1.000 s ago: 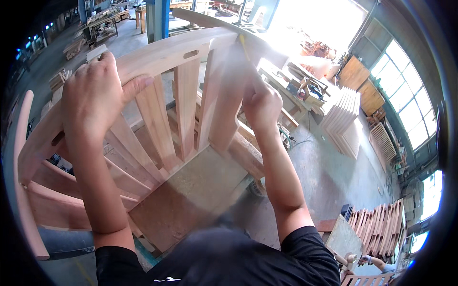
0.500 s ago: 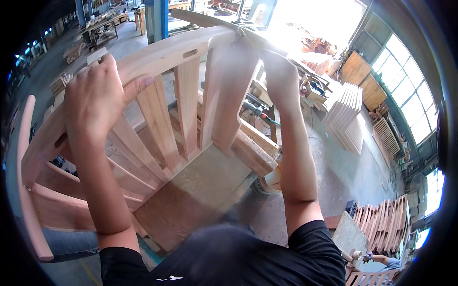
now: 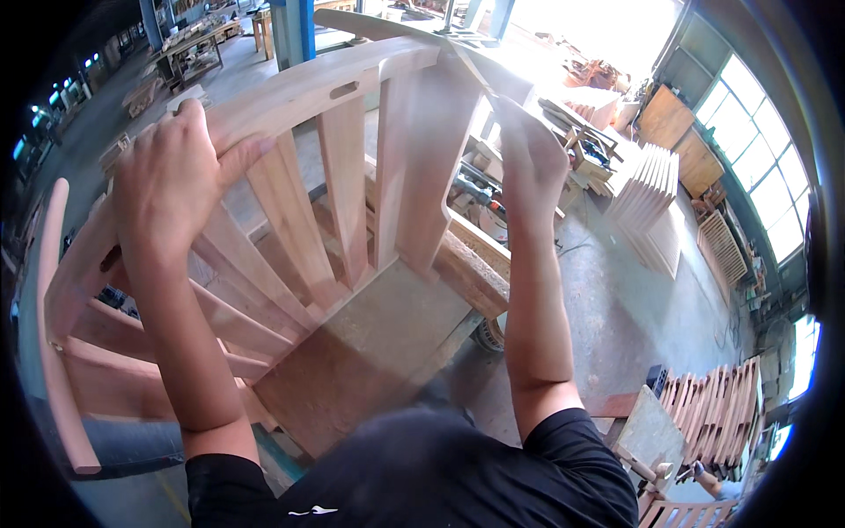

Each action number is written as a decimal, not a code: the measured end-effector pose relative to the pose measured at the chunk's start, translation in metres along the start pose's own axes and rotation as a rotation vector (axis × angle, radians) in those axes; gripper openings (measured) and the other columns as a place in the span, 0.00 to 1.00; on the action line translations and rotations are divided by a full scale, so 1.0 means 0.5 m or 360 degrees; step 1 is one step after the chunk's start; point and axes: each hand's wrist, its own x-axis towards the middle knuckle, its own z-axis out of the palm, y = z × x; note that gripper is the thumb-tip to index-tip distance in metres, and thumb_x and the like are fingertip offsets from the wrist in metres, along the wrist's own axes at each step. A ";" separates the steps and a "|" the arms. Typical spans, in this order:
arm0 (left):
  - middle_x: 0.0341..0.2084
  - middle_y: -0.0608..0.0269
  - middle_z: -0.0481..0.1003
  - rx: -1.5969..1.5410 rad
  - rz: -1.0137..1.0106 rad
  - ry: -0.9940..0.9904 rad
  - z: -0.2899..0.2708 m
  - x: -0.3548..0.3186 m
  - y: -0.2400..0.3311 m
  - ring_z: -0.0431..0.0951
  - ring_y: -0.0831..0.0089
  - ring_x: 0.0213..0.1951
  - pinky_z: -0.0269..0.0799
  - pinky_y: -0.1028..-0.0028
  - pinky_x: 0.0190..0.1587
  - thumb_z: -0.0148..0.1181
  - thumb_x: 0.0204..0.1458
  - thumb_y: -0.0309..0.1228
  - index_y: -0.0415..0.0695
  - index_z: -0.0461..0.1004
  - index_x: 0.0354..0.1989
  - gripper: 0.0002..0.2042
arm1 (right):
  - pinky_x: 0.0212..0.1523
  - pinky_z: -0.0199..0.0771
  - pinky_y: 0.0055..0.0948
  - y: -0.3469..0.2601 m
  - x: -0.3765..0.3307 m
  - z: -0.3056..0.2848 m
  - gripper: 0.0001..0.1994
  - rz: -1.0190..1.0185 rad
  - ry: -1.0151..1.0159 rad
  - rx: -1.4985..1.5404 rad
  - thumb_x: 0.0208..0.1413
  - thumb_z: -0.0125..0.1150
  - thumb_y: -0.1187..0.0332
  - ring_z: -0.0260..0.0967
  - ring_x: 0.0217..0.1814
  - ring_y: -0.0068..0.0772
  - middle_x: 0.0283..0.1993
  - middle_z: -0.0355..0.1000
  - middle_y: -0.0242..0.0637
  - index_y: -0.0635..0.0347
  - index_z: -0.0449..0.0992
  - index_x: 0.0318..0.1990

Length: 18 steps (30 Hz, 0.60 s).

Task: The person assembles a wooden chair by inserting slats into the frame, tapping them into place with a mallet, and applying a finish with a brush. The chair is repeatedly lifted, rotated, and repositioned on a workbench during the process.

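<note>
Under the left hand (image 3: 169,176): pale tan, faintly grained, on the curved top rail (image 3: 264,104). Between the hands: honey-tan on the slats (image 3: 293,207); farther up, bright blue on the post (image 3: 304,35). Left of the left hand: even rosy pink on the rounded rail (image 3: 58,317). Below both hands: dull brown to greyish beige on the flat board (image 3: 361,339); black with one small white mark on the shirt (image 3: 405,480). Right of the right hand (image 3: 535,145): creamy white in layered zigzag stripes on the stack (image 3: 647,211); beyond, orange-tan on the panels (image 3: 664,116).
</note>
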 end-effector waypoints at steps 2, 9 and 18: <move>0.36 0.49 0.81 -0.0015 0.0015 -0.0012 0.006 0.001 0.005 0.83 0.56 0.43 0.78 0.59 0.46 0.56 0.49 0.69 0.42 0.74 0.41 0.36 | 0.32 0.70 0.20 0.045 -0.037 -0.006 0.13 -0.0380 0.0221 -0.0175 0.63 0.60 0.73 0.66 0.31 0.11 0.34 0.79 0.32 0.68 0.80 0.52; 0.39 0.48 0.81 0.0008 0.0002 -0.0056 0.010 0.006 -0.002 0.81 0.51 0.44 0.77 0.57 0.47 0.56 0.50 0.68 0.41 0.73 0.44 0.37 | 0.29 0.73 0.33 0.103 -0.086 0.013 0.18 -0.0567 0.0030 -0.1155 0.57 0.60 0.74 0.73 0.26 0.38 0.26 0.73 0.36 0.45 0.81 0.53; 0.39 0.48 0.81 0.0012 -0.0014 -0.0066 0.012 0.007 0.000 0.81 0.53 0.44 0.77 0.58 0.47 0.56 0.48 0.69 0.40 0.73 0.44 0.38 | 0.25 0.72 0.36 0.099 -0.012 0.010 0.20 -0.0996 0.0001 -0.1520 0.51 0.64 0.68 0.72 0.23 0.36 0.21 0.68 0.31 0.40 0.81 0.54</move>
